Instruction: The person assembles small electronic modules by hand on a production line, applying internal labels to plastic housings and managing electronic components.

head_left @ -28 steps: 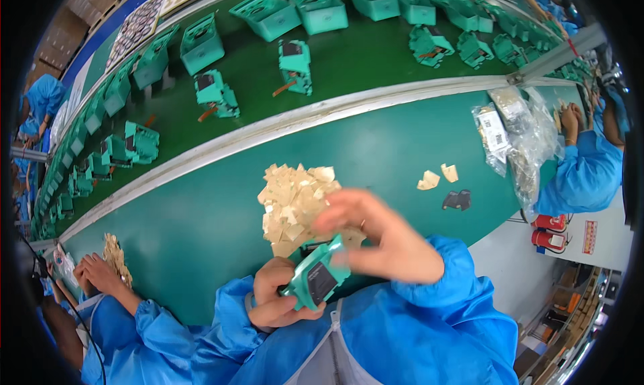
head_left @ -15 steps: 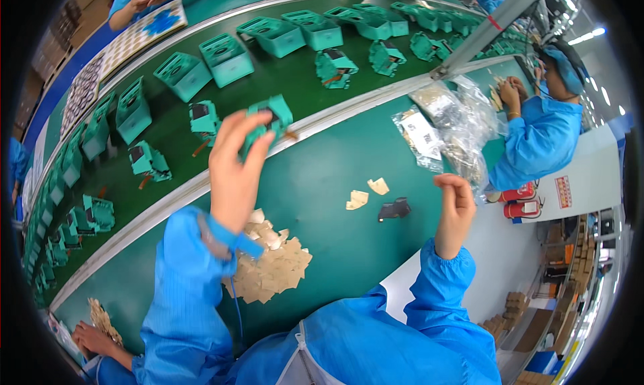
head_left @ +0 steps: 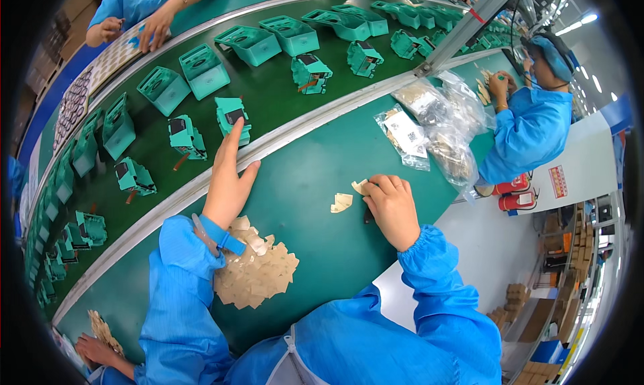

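Note:
My left hand [head_left: 230, 177] reaches over the metal rail with its fingers stretched out. Its fingertips are at a green plastic housing with a dark window [head_left: 233, 119] on the green belt; whether they touch it I cannot tell. My right hand [head_left: 391, 209] is low over the green worktop [head_left: 315, 163], fingers bent and pinched at a small cream-coloured flat piece [head_left: 359, 186]. Beside that, a second cream piece [head_left: 341, 202] lies flat. A dark piece [head_left: 368, 215] is mostly hidden under the right hand. Below my left wrist, cream flat pieces form a loose pile [head_left: 258, 274].
Green open bins [head_left: 205, 73] and similar housings [head_left: 187, 138] stand along the belt [head_left: 275, 83] beyond the rail [head_left: 282, 131]. Clear plastic bags [head_left: 446, 120] lie at the right. Co-workers sit right [head_left: 537, 120] and across the belt; another hand [head_left: 100, 351] is at lower left.
My right hand came down and left onto the cream piece, covering most of the dark piece. My left hand's fingers straightened at the green housing, which appears shifted slightly away. The view shifted slightly.

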### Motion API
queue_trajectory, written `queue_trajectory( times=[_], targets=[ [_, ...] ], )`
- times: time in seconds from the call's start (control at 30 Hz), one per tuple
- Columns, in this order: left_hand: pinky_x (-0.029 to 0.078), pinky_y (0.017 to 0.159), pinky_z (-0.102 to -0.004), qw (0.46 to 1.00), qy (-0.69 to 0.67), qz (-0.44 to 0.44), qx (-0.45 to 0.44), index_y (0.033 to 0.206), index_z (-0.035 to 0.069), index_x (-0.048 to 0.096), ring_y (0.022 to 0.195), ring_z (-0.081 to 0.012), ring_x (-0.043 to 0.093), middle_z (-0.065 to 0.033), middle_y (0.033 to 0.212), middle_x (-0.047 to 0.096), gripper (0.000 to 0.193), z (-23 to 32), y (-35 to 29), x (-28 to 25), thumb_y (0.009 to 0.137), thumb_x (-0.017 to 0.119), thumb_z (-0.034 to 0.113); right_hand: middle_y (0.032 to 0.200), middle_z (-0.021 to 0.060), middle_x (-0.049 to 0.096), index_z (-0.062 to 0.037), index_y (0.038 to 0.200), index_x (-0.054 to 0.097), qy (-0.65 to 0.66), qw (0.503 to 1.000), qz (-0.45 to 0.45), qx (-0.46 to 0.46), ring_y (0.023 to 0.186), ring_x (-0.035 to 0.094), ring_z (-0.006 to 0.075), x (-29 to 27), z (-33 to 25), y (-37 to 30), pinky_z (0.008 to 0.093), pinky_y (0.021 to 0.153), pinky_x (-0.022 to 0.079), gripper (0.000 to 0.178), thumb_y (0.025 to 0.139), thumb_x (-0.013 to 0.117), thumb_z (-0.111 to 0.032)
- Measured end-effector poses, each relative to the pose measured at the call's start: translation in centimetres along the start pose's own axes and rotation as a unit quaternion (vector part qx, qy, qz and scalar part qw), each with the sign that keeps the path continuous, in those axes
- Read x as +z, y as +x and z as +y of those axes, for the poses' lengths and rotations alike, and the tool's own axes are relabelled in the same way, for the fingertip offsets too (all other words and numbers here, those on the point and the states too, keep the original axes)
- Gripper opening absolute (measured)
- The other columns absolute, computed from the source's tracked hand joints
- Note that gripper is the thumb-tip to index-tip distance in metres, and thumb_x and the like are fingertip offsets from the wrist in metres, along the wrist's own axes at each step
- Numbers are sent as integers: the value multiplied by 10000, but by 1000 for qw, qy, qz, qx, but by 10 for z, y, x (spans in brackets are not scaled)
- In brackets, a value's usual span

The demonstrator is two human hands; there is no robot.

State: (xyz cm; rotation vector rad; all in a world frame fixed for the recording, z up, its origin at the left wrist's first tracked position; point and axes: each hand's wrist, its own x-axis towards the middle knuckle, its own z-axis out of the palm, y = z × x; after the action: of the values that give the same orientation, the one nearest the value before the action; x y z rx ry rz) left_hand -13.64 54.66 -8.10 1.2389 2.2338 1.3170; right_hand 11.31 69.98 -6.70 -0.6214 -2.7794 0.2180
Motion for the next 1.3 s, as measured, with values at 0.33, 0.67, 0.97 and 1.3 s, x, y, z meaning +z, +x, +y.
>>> queue_trajectory(
  times=[0.33,0.67,0.97,1.3],
  targets=[
    [299,1034,-391,997,19,61,-43,1405,121,238,1243,-290,380,-134,1377,358,677,6,-16,-18,818,570,57,789,90,501,-7,773,548,-130,985,3,-115,762,526,226,8,0,7,335,738,419,152,639,597,-58],
    [428,914,-370,691,-631,-121,-332,1218,5,440,1099,-228,510,-123,1174,506,334,113,-125,-15,923,485,155,947,134,572,14,840,572,86,958,108,-253,859,561,259,-30,-56,8,383,739,459,217,634,590,-50],
    [499,755,-262,776,-585,-3,-236,965,-29,545,838,-150,601,-71,908,595,133,93,-160,-22,836,578,-30,957,127,587,31,898,606,198,888,69,-409,869,577,241,-44,-111,14,338,735,502,281,627,617,-44],
    [456,644,-245,926,-355,82,-100,858,-27,618,773,-150,581,-105,869,597,140,94,-164,-38,733,656,-76,967,114,580,16,984,594,470,850,-145,-190,875,580,291,-50,-131,11,335,723,487,304,683,625,56]
  ],
)
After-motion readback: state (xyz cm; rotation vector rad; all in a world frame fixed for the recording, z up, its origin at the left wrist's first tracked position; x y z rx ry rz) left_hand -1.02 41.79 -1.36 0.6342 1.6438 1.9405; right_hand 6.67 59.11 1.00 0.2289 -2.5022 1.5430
